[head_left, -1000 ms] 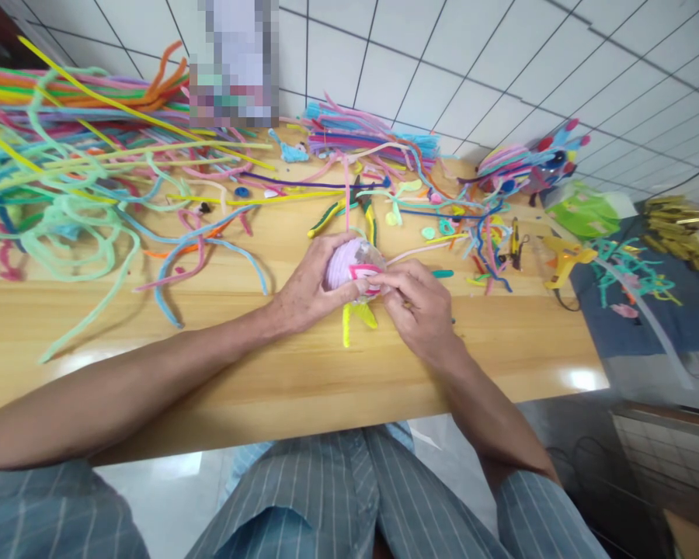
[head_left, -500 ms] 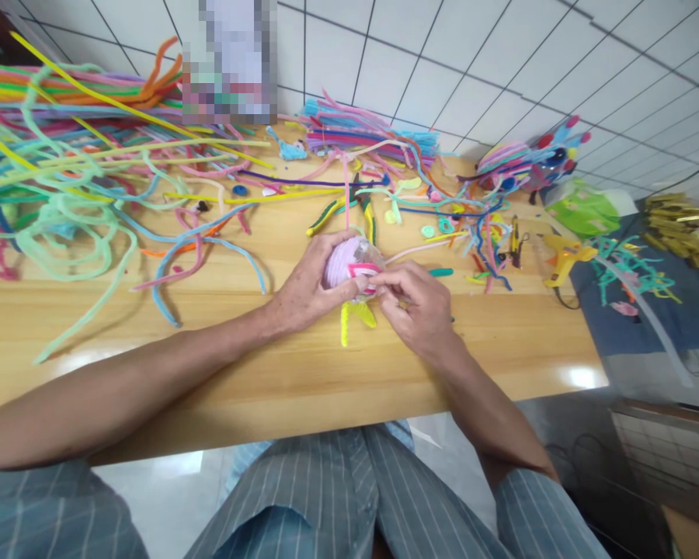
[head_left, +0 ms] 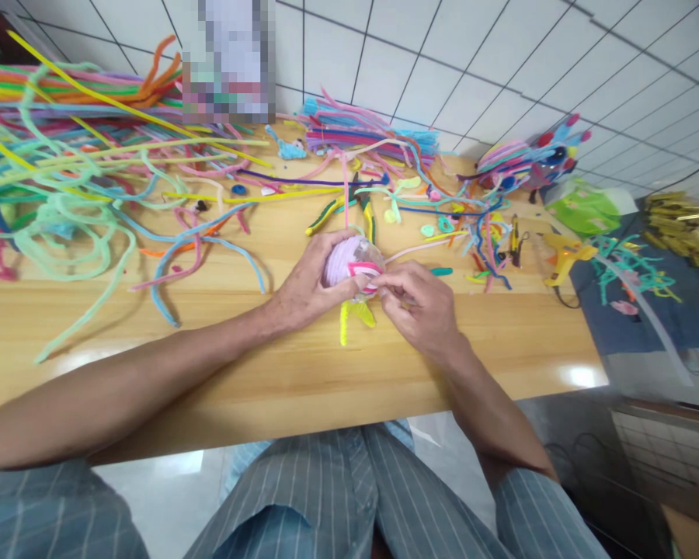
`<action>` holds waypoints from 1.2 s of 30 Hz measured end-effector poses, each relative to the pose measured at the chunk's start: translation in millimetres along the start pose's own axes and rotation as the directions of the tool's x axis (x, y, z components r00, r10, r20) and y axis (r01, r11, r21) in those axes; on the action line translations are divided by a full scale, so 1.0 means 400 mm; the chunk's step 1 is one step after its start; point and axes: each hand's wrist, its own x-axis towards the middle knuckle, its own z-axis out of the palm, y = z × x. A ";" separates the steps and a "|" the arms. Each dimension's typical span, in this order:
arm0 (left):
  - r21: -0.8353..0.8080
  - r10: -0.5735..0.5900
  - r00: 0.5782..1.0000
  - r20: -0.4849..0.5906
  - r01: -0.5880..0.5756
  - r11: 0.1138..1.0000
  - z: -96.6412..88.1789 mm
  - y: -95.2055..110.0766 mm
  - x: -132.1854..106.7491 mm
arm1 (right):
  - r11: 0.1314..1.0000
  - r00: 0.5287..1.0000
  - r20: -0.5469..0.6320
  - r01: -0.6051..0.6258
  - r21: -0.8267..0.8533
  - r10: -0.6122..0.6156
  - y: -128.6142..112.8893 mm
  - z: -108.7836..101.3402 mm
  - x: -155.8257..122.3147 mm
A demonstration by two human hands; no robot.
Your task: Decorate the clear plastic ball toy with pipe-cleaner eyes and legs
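Observation:
Wrapped round the left side of a ball wound with lilac pipe cleaner (head_left: 342,262) is my left hand (head_left: 308,283), its thumb pressing on the lower front. A bent pink and white pipe cleaner piece (head_left: 362,269) lies against the ball's face. At the ball's right side, my right hand (head_left: 420,304) pinches with thumb and forefinger at the end of that piece; the fingertips partly hide what they grip. Yellow pipe cleaner parts (head_left: 343,324) stick out below the ball. A pale pink strand (head_left: 422,247) runs off to its right. Pliers with yellow-green handles (head_left: 370,221) lie just behind.
Loose pipe cleaners (head_left: 64,225) heap on the left of the wooden table (head_left: 221,396). Bundled ones (head_left: 373,144) lie at the back against the tiled wall. On the right sit small scraps, a yellow glue gun (head_left: 565,258), a green bag (head_left: 585,208) and a striped figure (head_left: 512,163).
My right hand has shifted very slightly to the right, still pinching at the pink and white piece. My left hand and the ball have stayed in place.

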 end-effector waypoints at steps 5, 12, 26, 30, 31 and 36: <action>-0.002 -0.007 1.000 0.010 0.007 1.000 -0.002 -0.002 0.000 | 1.000 1.000 -0.015 0.010 0.007 -0.010 0.002 0.002 -0.002; 0.013 -0.010 1.000 0.004 0.010 1.000 -0.001 0.006 -0.002 | 0.998 0.998 -0.002 0.055 0.009 -0.055 -0.006 -0.002 0.004; -0.023 -0.020 1.000 0.001 0.020 1.000 0.000 0.002 0.000 | 0.996 0.996 0.040 0.085 -0.021 -0.084 0.011 -0.014 0.001; -0.045 -0.039 0.999 0.009 0.039 0.998 0.001 0.003 0.001 | 0.997 0.996 0.054 0.075 -0.032 -0.073 0.009 -0.016 -0.001; -0.051 -0.041 0.999 0.010 0.041 0.998 0.002 0.003 0.001 | 0.996 0.996 0.055 0.076 -0.039 -0.074 0.009 -0.016 -0.002; -0.069 -0.037 0.999 0.003 0.037 0.997 0.003 0.000 0.003 | 0.995 0.995 0.067 0.076 -0.065 -0.072 0.011 -0.018 -0.004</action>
